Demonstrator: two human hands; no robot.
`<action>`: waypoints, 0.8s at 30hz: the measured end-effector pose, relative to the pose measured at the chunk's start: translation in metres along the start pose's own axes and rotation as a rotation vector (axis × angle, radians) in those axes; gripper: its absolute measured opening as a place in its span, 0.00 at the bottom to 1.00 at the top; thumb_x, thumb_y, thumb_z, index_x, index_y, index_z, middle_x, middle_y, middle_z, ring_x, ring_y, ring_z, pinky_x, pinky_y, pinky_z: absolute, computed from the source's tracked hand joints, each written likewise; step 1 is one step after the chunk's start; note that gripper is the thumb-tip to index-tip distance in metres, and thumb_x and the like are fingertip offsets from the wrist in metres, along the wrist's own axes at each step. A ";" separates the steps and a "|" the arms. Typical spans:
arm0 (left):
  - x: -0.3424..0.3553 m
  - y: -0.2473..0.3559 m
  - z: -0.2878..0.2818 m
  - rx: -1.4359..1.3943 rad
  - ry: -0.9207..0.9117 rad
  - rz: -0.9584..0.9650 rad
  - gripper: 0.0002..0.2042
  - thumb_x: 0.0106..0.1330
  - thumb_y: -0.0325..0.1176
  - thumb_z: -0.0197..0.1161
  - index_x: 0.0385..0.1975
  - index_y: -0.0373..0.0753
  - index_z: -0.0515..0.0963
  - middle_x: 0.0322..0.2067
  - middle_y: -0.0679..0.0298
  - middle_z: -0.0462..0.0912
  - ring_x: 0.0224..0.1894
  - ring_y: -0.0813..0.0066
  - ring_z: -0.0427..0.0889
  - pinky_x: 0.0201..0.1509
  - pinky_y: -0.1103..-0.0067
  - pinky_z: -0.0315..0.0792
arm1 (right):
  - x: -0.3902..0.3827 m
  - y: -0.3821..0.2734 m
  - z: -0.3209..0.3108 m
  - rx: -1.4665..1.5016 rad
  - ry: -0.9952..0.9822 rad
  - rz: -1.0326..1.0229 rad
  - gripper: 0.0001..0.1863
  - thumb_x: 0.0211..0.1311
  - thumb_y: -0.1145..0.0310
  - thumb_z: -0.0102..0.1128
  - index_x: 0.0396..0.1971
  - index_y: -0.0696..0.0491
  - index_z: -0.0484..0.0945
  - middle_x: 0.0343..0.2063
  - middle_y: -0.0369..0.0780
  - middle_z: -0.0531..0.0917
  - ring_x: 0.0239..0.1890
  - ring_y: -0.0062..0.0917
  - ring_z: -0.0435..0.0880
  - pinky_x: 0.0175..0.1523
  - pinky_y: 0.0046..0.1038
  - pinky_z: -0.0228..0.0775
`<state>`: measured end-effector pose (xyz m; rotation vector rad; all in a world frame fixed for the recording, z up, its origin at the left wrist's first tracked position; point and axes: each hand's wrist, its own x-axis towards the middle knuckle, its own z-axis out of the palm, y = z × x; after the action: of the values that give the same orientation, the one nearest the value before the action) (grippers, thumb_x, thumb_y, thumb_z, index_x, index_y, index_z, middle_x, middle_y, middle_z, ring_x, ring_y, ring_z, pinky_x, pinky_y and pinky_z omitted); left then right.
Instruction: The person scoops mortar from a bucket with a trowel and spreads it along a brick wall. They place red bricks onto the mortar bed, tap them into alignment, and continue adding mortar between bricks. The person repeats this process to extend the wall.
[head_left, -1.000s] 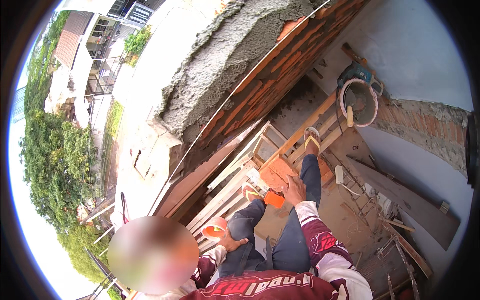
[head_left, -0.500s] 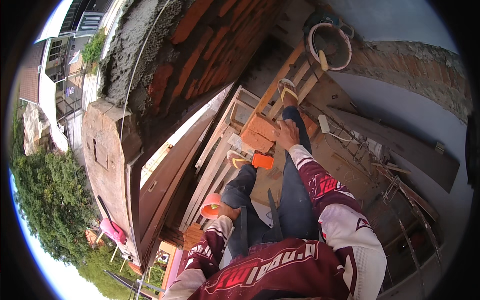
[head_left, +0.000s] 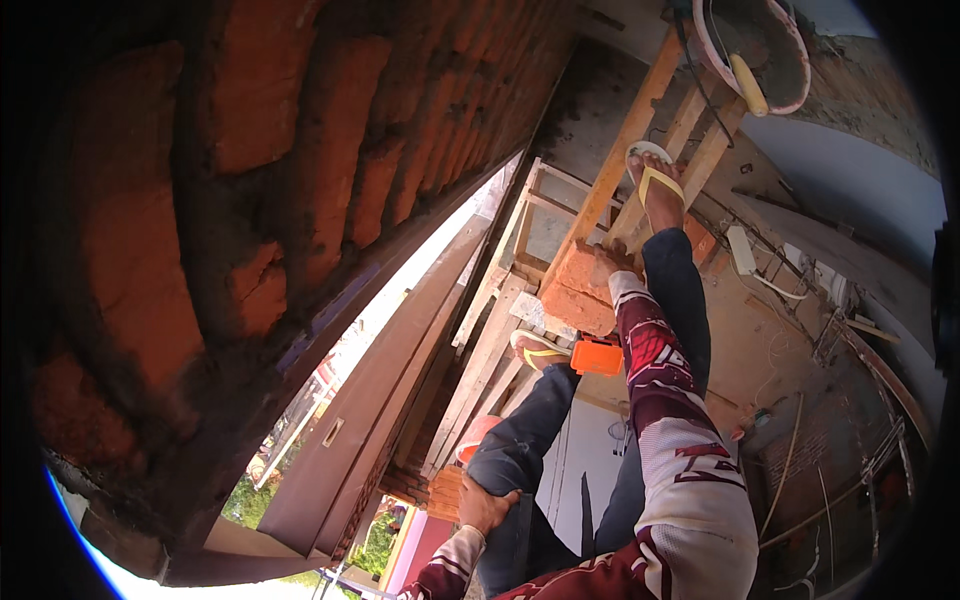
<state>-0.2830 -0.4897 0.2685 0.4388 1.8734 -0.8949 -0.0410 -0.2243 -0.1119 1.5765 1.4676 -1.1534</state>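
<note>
Two orange-red bricks sit together on the wooden planks by my feet. My right hand (head_left: 613,262) is at the right end of the upper brick (head_left: 582,270), its fingers curled against it and partly hidden by the sleeve. The lower brick (head_left: 577,308) lies just nearer to me. Close below them is a bright orange plastic box (head_left: 598,357). My left hand (head_left: 486,503) rests on my left knee with its fingers lying over the trouser cloth, holding nothing. Beside that knee, an orange-pink bucket (head_left: 477,436) is partly hidden by my leg.
A brick wall (head_left: 260,150) with dark mortar fills the upper left. At the upper right a round tub (head_left: 785,60) of grey mortar has a yellowish handle (head_left: 748,85) over its rim. Timber planks (head_left: 625,140) carry my sandalled feet above a lower floor littered with rods.
The view has shifted left and closer to the brick wall. My right hand has moved farther over the upper brick. My left hand has gone from beside the bucket onto my knee.
</note>
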 end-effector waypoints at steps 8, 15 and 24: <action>0.003 0.009 -0.022 0.076 -0.021 -0.089 0.64 0.43 0.64 0.74 0.70 0.24 0.45 0.66 0.37 0.60 0.67 0.43 0.67 0.67 0.63 0.68 | -0.006 0.016 -0.003 -0.114 -0.109 -0.170 0.47 0.45 0.53 0.79 0.64 0.49 0.64 0.58 0.45 0.77 0.62 0.37 0.75 0.67 0.46 0.64; -0.017 0.025 -0.038 0.094 0.008 -0.013 0.59 0.44 0.69 0.71 0.65 0.24 0.58 0.64 0.41 0.68 0.68 0.50 0.68 0.68 0.64 0.65 | -0.097 0.011 -0.040 0.202 0.185 -0.233 0.44 0.39 0.58 0.81 0.58 0.56 0.69 0.55 0.50 0.78 0.59 0.39 0.78 0.63 0.40 0.70; -0.108 0.058 -0.089 -0.838 0.027 0.728 0.54 0.54 0.58 0.74 0.70 0.25 0.52 0.65 0.42 0.66 0.70 0.53 0.65 0.69 0.64 0.63 | -0.405 -0.012 -0.217 1.557 0.088 -0.523 0.29 0.56 0.74 0.72 0.57 0.56 0.70 0.48 0.40 0.82 0.45 0.29 0.86 0.43 0.30 0.82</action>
<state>-0.2517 -0.3768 0.3638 0.5336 1.7246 0.3809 -0.0071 -0.1786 0.3438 2.1322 0.9199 -2.9815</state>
